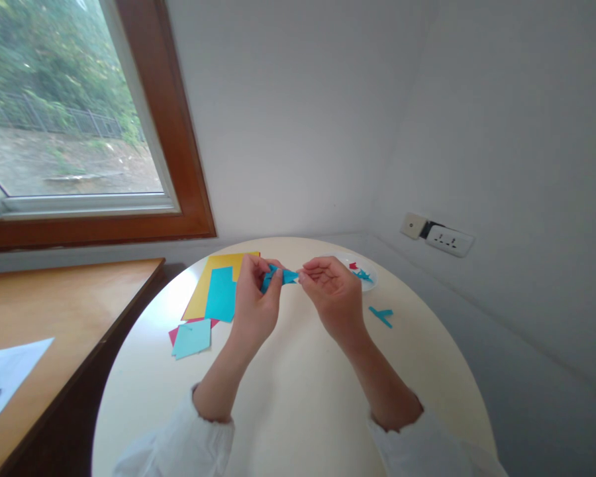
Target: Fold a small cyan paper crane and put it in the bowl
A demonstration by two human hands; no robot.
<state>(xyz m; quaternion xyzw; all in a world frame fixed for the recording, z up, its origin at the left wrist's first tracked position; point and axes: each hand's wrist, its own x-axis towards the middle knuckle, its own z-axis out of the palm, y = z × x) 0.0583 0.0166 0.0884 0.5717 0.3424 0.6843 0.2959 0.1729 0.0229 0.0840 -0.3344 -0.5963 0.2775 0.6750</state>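
Note:
A small piece of folded blue paper (289,276) is held above the round table, its pointed end towards the right. My left hand (257,298) pinches it between thumb and fingers, which cover much of it. At the pointed tip, the thumb and finger of my right hand (335,295) are closed together on the paper. Below and left of my left hand lies a blue sheet (222,295) on top of a yellow sheet (197,295). Just right of my right hand, a strip of blue paper in a Y shape (381,316) lies on the table.
On the round table (298,411), a clear plate (372,285) behind my right hand holds blue and red paper pieces. Light-green paper (193,338) overlaps red paper (173,335) at left. A wooden desk (79,291) stands left; walls and a socket (449,240) border the back and right.

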